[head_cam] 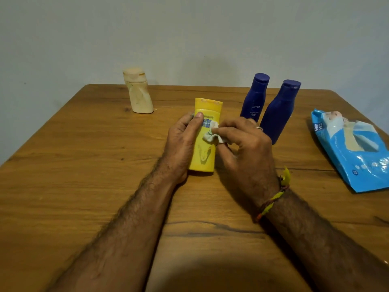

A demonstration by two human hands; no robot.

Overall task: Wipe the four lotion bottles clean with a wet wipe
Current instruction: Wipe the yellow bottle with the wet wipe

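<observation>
Rubbing the yellow bottle [203, 144], gripped by the left hand [182, 142], right hand [245, 148] fingers [223, 131] pinching the wipe [212, 134]; whether the other three bottles are done is unclear.

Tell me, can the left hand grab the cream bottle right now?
Probably not right away: the left hand grips the yellow bottle. The table between it and the cream bottle is bare, so after letting go it likely could.
</observation>
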